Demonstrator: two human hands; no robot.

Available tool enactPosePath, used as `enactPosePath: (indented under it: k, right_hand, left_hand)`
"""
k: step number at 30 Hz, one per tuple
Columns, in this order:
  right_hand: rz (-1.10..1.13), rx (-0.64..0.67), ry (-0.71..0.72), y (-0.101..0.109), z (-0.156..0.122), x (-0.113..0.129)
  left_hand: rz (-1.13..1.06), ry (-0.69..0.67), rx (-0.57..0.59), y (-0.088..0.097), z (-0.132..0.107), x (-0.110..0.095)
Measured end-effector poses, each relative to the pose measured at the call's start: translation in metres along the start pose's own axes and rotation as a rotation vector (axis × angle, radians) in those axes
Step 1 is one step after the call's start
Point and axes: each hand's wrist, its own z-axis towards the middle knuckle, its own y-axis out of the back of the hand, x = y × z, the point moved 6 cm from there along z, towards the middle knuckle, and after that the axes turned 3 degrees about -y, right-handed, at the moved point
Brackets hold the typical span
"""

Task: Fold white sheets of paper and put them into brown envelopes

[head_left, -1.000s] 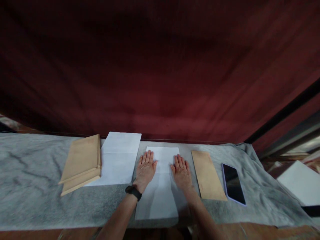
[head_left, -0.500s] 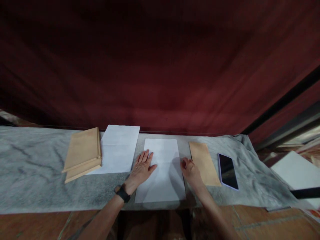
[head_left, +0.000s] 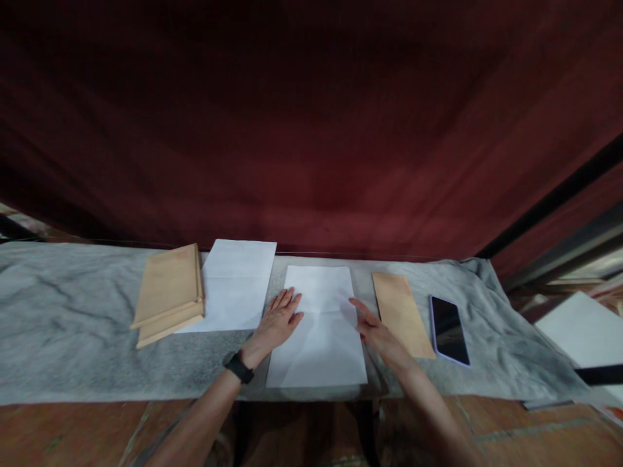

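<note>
A white sheet of paper (head_left: 321,324) lies flat on the grey cloth in front of me, with a faint crease across it. My left hand (head_left: 277,321), with a black watch on the wrist, lies flat and open on the sheet's left edge. My right hand (head_left: 374,331) rests at the sheet's right edge, fingers stretched out and pointing left and away. A tan envelope (head_left: 402,312) lies just right of that hand.
A stack of tan envelopes (head_left: 170,293) and another white sheet (head_left: 236,282) lie to the left. A dark phone (head_left: 448,329) lies right of the single envelope. The grey cloth (head_left: 73,337) covers the table; a dark red curtain hangs behind. More white paper (head_left: 584,334) sits far right.
My right hand slid off the middle of the sheet to its right edge, curled briefly, then stretched out again. My left hand shifted to the left edge. The camera view dropped back slightly.
</note>
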Motion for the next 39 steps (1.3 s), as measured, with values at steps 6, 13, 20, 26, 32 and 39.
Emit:
enactPosePath:
  k: [6, 13, 20, 26, 32, 39]
  right_hand:
    - [0.253, 0.226, 0.012, -0.005, 0.001, 0.01]
    - [-0.114, -0.051, 0.221, 0.003, 0.016, -0.002]
    - [-0.205, -0.256, 0.202, 0.006, 0.025, -0.002]
    - [-0.294, -0.255, 0.119, -0.002, 0.023, -0.009]
    - [-0.45, -0.292, 0.099, 0.0, 0.021, -0.02]
    - [-0.647, -0.251, 0.112, -0.007, 0.015, -0.026]
  left_hand:
    - [-0.215, -0.147, 0.069, 0.022, -0.008, 0.015]
    - [-0.214, -0.21, 0.196, 0.035, -0.025, 0.025]
    - [-0.52, -0.072, 0.06, 0.045, -0.018, 0.022]
    - [-0.628, 0.15, -0.076, 0.038, -0.008, 0.033]
    - [-0.696, 0.185, -0.041, 0.027, -0.01, 0.031]
    - [-0.61, 0.222, -0.004, 0.021, -0.015, 0.03]
